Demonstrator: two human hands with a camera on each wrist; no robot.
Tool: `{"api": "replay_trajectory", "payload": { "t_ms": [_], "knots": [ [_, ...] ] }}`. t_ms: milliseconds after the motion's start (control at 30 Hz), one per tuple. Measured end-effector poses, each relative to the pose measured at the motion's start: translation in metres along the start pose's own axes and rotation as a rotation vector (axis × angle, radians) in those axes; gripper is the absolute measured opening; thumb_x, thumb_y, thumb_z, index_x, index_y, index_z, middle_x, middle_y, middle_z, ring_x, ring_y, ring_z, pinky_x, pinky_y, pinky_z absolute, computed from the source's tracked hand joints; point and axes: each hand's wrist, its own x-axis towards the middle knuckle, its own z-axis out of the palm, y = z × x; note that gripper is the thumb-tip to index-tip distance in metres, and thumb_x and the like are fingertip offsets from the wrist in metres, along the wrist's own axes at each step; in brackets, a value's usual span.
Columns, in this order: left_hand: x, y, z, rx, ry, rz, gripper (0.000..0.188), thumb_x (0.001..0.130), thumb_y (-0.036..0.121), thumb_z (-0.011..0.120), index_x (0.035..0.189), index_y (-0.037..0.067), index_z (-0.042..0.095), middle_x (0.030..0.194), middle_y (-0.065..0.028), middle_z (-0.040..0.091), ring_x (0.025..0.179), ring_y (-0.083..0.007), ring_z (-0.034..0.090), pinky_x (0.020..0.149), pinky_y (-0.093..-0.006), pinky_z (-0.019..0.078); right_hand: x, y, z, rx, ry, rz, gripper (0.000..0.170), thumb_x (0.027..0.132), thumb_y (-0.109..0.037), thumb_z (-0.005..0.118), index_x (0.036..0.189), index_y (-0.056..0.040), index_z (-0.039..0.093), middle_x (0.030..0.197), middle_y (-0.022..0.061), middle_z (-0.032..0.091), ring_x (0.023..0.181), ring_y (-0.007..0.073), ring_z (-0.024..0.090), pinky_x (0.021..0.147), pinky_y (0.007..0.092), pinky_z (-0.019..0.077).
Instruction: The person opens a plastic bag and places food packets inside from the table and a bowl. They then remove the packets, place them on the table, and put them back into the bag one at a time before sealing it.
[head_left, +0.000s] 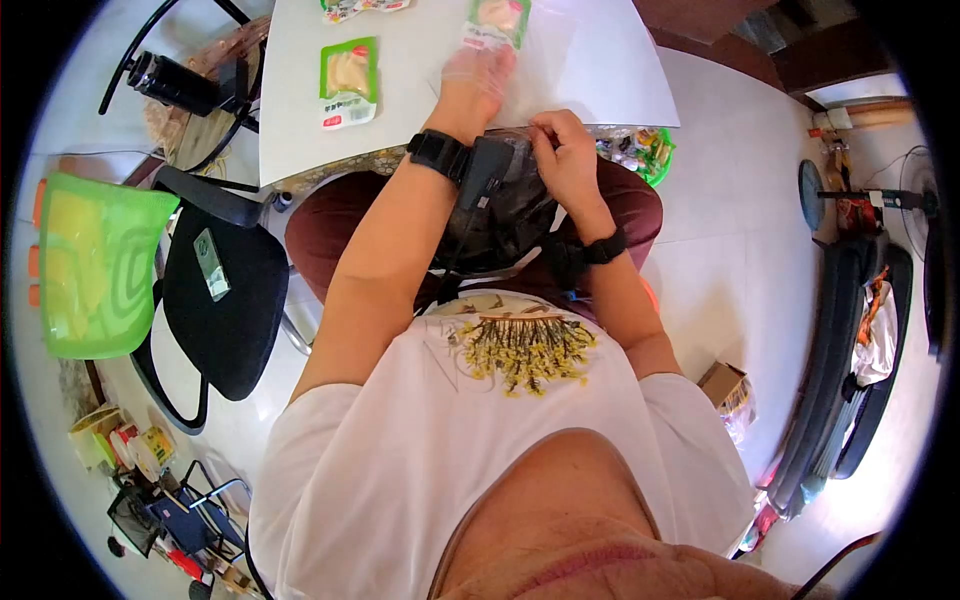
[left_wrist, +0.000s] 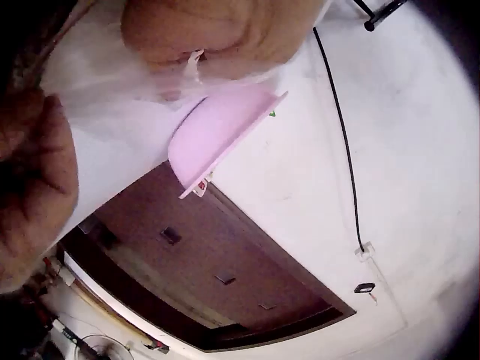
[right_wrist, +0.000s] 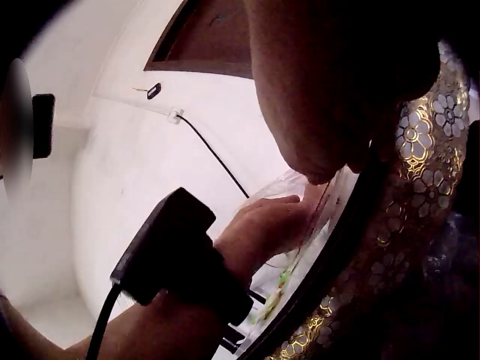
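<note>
My left hand (head_left: 482, 78) is inside a clear plastic bag (head_left: 545, 65) over the white table and grips the lower end of a green-edged food packet (head_left: 498, 16). The packet's pale contents show through its front. At the table's front edge, my right hand (head_left: 568, 165) pinches the bag's rim between thumb and fingers. In the right wrist view, the left hand (right_wrist: 274, 225) reaches into the thin film. A similar packet (head_left: 348, 82) lies flat to the left on the table, and part of another packet (head_left: 362, 8) shows at the top edge.
The white table (head_left: 300, 100) has a patterned cloth under its edge. A green-rimmed container (head_left: 658, 160) of small wrapped items sits below its right corner. A black chair (head_left: 225, 290) with a phone on it stands at left. A pink bowl-shaped thing (left_wrist: 217, 135) shows in the left wrist view.
</note>
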Motion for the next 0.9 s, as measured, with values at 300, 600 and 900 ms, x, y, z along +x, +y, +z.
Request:
{"api": "replay_trajectory", "payload": {
  "t_ms": [300,600,900],
  "knots": [
    [-0.085,-0.013,-0.039,-1.204,-0.042,-0.315,0.023,0.089,0.007,0.051,0.109,-0.002,0.055,0.106,-0.0118,0.061,0.084,-0.0187,0.062,0.070,-0.0283,0.0521,0.001,-0.011,0.015,0.076,-0.039,-0.012,0.008,0.079,-0.008,0.062,0.084,-0.0036,0.058,0.077,0.0100,0.055,0.068,0.0236,0.057,0.061,0.0313,0.0454],
    [-0.116,-0.041,-0.149,-0.617,-0.540,-0.331,0.020,0.085,0.022,0.058,0.086,0.003,0.065,0.072,-0.0015,0.064,0.058,-0.0068,0.058,0.051,-0.0191,0.0433,-0.008,-0.035,0.025,0.053,-0.092,-0.003,0.006,0.078,-0.007,0.061,0.081,-0.0039,0.058,0.078,0.0103,0.055,0.068,0.0241,0.058,0.061,0.0322,0.0462],
    [-0.068,-0.109,-0.110,0.579,0.229,-0.366,0.048,0.071,0.046,0.066,0.091,0.002,0.065,0.093,-0.0152,0.062,0.093,-0.0290,0.059,0.075,-0.0468,0.0468,-0.027,-0.050,0.021,0.020,-0.102,-0.007,0.005,0.077,-0.004,0.061,0.081,-0.0047,0.058,0.075,0.0108,0.055,0.067,0.0263,0.056,0.059,0.0322,0.0454]
  ]
}}
